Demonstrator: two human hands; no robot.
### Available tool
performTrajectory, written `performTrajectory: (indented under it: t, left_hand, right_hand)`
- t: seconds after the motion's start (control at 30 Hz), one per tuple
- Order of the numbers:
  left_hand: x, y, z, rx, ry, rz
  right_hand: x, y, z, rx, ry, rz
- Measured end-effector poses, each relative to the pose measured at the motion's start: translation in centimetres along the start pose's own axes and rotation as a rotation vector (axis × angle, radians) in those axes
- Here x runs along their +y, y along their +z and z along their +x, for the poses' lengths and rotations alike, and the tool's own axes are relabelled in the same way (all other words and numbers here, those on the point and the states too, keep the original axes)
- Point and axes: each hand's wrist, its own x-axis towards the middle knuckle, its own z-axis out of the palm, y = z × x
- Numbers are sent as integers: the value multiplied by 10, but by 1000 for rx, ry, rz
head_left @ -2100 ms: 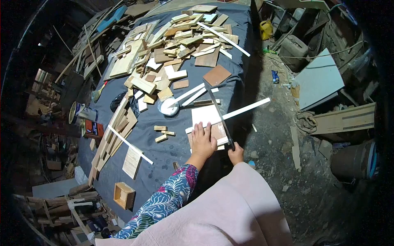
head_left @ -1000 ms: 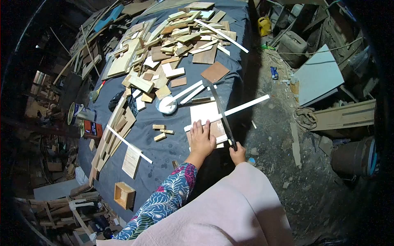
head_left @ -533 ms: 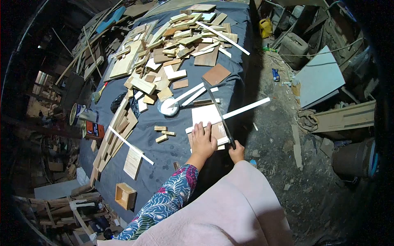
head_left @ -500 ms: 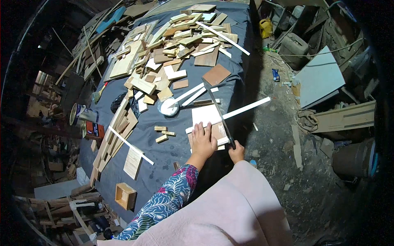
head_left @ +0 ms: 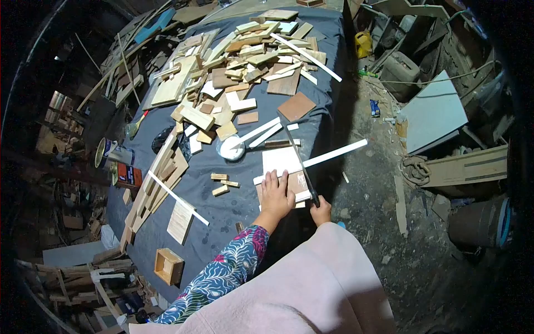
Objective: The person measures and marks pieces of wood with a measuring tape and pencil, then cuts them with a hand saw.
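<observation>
My left hand (head_left: pixel 277 196) lies flat with fingers spread, pressing on the near end of a long white wooden strip (head_left: pixel 339 152). Beneath it are a white board (head_left: pixel 280 159) and a brown wood piece (head_left: pixel 298 183) at the table's right edge. My right hand (head_left: pixel 321 213) is closed around the black handle of a handsaw (head_left: pixel 301 162). Its long narrow blade points away from me and crosses the strip just right of my left fingers. Past the blade, the strip sticks out over the floor.
An open can of white paint (head_left: pixel 232 148) stands left of the boards, near several small wood blocks (head_left: pixel 220 190). Offcuts (head_left: pixel 250 58) are heaped at the far end of the dark cloth-covered table (head_left: pixel 222 245). Near the front left sits a small wooden box (head_left: pixel 168 266).
The view has tilted slightly, so the scene sits a little lower. The saw and my right hand have come slightly toward me; my left hand stays on the strip.
</observation>
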Motion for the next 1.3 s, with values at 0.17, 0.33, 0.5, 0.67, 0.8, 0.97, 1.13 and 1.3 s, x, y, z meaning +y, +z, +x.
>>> performTrajectory:
  t: [0.17, 0.33, 0.5, 0.67, 0.8, 0.97, 1.13, 1.3]
  left_hand:
    - [1, -1, 0, 0, -6, -7]
    - [-8, 9, 26, 183, 1, -162]
    - [-5, 35, 44, 169, -260, -525]
    - [-1, 33, 42, 272, -136, -438]
    - [5, 24, 45, 292, -83, -436]
    - [1, 30, 41, 182, -183, -490]
    - [2, 31, 42, 285, -95, -388]
    - [3, 26, 46, 280, -87, -402]
  right_hand:
    - [-2, 0, -3, 70, 4, -41]
    - [-10, -9, -3, -41, 120, -134]
    - [-9, -8, -6, -52, 116, -96]
    - [-18, -9, -19, -43, 179, -44]
    - [-24, -9, -27, -48, 238, -40]
    - [-32, -8, -29, -33, 206, -76]
    - [-16, 0, -29, 10, 203, -107]
    - [-17, 1, -36, 14, 214, -134]
